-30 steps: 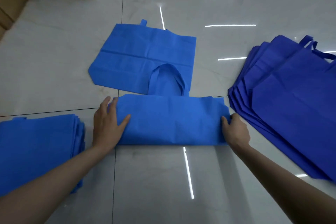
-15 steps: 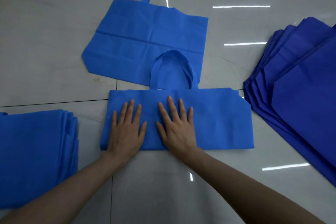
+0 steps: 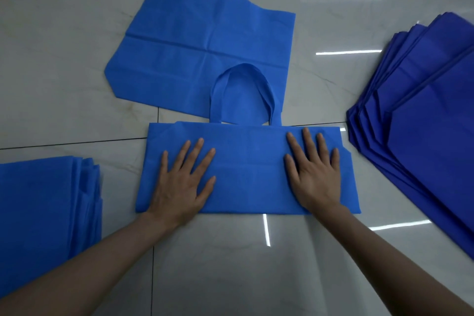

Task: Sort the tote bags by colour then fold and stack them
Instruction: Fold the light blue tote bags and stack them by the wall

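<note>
Left hand [image 3: 183, 185] and right hand [image 3: 315, 177] both press flat, fingers straight and spread, on the folded tote bag [image 3: 248, 174], one towards each end. That bag lies on the tiled floor [image 3: 64, 84] directly ahead, folded into a long band. At near left, close to it, sits a stack of mid-blue bags [image 3: 41, 213]. To the right, a fanned pile of darker blue bags [image 3: 431, 141] lies apart from it. Farther off, the folded bag's handle loop [image 3: 242, 70] overlaps an unfolded bag [image 3: 195, 38] of the same mid blue, spread flat.
</note>
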Motion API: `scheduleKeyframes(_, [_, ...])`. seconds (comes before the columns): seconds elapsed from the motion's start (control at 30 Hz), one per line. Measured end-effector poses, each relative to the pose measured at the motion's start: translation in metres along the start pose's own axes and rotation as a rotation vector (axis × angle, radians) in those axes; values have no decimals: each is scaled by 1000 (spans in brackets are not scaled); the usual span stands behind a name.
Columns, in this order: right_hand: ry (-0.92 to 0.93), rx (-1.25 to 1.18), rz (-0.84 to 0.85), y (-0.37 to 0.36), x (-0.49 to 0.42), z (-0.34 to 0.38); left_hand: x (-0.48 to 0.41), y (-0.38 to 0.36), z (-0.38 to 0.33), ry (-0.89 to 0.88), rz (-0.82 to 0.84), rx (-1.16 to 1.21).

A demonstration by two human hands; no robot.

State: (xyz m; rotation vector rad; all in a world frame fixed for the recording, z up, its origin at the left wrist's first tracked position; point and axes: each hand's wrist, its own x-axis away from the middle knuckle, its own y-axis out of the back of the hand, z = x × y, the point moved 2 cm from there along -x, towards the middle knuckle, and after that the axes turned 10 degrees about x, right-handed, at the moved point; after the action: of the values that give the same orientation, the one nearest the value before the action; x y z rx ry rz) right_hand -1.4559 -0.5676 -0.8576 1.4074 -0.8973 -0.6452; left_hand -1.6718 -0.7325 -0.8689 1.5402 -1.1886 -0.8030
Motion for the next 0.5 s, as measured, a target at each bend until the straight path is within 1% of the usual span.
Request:
scheduleKeyframes(0.07, [-58,-11,-23,4,-5,4,-9,6,-2,0,-57,30])
scheduleKeyframes(0.13, [-141,-62,-105,13,-20,14,-24,13,-2,-15,-123,63])
scheduleKeyframes(0.2, [-158,-202,-224,30,-47,28,-33,14,0,-14,-143,64])
scheduleKeyframes(0.23, [-138,-300,-226,40,-63,36,-33,12,0,-3,-138,58])
scheduleKeyframes(0.27, [-112,-381,-191,47,-79,47,-33,9,1,12,-129,54])
scheduleKeyframes(0.33, [-94,-419,-109,54,-108,65,-31,6,2,36,-92,56])
scheduleKeyframes(0.4, [-140,-394,-67,56,-130,76,-31,7,2,43,-59,60])
scheduleKeyframes(0.5, [-224,-436,-26,54,-151,80,-33,8,4,45,-56,70])
